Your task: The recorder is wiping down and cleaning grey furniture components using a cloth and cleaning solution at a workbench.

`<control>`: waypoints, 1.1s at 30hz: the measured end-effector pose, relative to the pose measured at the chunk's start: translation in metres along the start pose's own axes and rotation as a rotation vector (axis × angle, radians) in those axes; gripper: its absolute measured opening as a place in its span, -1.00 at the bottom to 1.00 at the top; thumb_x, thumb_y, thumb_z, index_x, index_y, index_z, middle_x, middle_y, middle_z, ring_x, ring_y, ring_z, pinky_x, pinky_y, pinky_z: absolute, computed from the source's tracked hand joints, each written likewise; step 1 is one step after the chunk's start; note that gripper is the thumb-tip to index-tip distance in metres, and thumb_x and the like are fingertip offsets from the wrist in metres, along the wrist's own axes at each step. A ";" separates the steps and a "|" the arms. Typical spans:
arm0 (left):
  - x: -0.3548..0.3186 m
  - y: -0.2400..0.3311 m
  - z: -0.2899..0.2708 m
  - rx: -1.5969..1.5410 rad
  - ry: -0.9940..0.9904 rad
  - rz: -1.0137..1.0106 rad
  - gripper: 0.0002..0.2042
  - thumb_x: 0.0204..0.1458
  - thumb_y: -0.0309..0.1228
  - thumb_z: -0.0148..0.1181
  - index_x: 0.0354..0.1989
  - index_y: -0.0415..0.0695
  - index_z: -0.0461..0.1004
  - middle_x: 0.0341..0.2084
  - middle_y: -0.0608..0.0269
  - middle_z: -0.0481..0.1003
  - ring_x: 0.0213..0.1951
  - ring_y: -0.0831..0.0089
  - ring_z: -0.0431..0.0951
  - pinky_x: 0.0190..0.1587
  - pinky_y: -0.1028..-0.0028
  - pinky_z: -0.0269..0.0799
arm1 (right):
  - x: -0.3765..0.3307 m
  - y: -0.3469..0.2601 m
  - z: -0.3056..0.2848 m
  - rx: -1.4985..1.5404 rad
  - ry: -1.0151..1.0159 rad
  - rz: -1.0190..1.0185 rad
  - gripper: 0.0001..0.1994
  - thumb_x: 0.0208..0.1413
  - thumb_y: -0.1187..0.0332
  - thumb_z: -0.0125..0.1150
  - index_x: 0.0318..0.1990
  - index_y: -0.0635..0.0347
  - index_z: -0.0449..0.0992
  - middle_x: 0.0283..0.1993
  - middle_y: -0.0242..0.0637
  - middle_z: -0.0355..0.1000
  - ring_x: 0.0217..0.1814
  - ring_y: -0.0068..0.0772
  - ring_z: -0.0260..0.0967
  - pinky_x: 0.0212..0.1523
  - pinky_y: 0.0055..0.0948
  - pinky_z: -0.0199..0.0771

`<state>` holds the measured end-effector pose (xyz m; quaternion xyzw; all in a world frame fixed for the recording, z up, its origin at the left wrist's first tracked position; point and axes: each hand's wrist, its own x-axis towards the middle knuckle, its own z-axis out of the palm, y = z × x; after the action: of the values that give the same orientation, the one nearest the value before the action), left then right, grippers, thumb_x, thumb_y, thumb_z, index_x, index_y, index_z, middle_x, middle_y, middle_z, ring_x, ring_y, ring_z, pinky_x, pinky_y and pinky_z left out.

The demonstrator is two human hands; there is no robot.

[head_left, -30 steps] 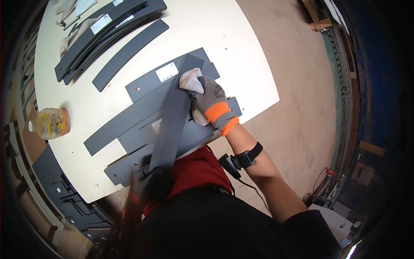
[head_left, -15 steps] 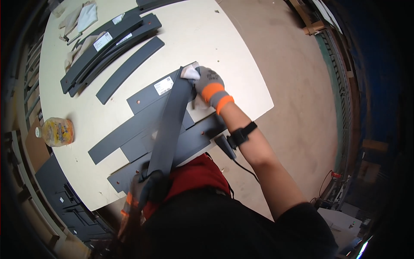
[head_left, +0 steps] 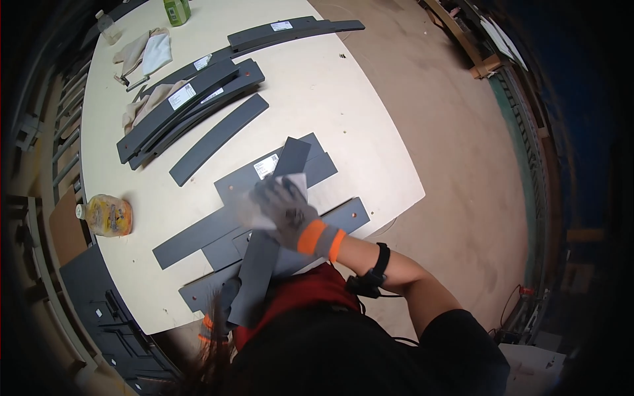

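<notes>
A long dark grey panel (head_left: 256, 267) slants up from my waist across other grey panels on the table. My left hand (head_left: 226, 305), gloved and partly hidden by the panel and by hair, closes round the near end of it. Across the panel's middle lies my right hand (head_left: 285, 206), in a grey glove with an orange-striped cuff. It presses a white cloth (head_left: 300, 181) against the surface, and the cloth is blurred by motion. Under the panel are flat grey boards (head_left: 191, 239), one bearing a white label (head_left: 267, 165).
Curved grey panels (head_left: 158, 125) are stacked at the far left, with a single curved strip (head_left: 219, 140) beside them. A bottle of yellow-orange contents (head_left: 109, 216) stands at the left edge. Folded cloths (head_left: 156, 53) and a green bottle (head_left: 177, 12) lie farther back.
My right hand has slid with the cloth from the panel's far end toward its middle. The view has shifted, showing more of the table's far side.
</notes>
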<state>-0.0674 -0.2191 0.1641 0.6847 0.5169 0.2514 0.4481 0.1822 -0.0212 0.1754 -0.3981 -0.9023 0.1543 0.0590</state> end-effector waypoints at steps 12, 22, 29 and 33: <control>0.027 0.030 0.020 -1.820 0.142 -0.511 -0.47 0.34 -0.13 -0.25 0.33 -0.28 0.12 0.20 -0.04 0.33 0.20 0.24 0.37 0.24 0.31 0.28 | 0.025 0.043 0.008 -0.057 -0.136 -0.017 -0.36 0.18 0.02 0.01 0.34 0.15 0.16 0.47 -0.12 -0.06 0.57 -0.12 -0.28 0.50 -0.08 -0.26; 0.074 0.015 0.026 -1.680 0.104 -0.508 -0.47 0.27 -0.10 -0.10 0.23 -0.29 0.19 0.04 0.03 0.37 0.07 0.31 0.43 0.03 0.41 0.44 | -0.041 -0.094 0.018 0.246 -0.524 -0.812 -0.31 0.16 0.06 0.05 0.42 0.01 0.04 0.52 -0.24 -0.13 0.56 -0.25 -0.20 0.51 -0.13 -0.24; 0.108 0.090 -0.035 -1.819 -0.058 -0.396 -0.43 0.19 -0.23 0.08 0.29 -0.32 0.17 0.15 -0.01 0.34 0.17 0.19 0.39 0.21 0.26 0.34 | -0.049 -0.075 -0.014 0.584 -0.373 -0.907 -0.45 0.22 0.13 0.08 0.33 0.09 0.22 0.38 -0.16 0.15 0.45 -0.20 0.07 0.43 -0.21 0.03; 0.115 0.026 -0.074 -0.238 0.197 -0.210 -0.42 -0.02 -0.29 0.30 0.22 -0.10 0.34 0.11 0.08 0.41 0.15 0.20 0.41 0.16 0.29 0.36 | -0.040 -0.054 -0.097 1.174 -0.777 -0.059 -0.52 0.29 0.03 0.03 -0.02 0.38 0.46 -0.19 -0.14 0.49 -0.17 -0.36 0.39 -0.08 -0.38 0.40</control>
<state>-0.0752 -0.0875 0.2080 0.5413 0.5936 0.3284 0.4967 0.1935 -0.0624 0.2859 -0.1918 -0.6362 0.7451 -0.0582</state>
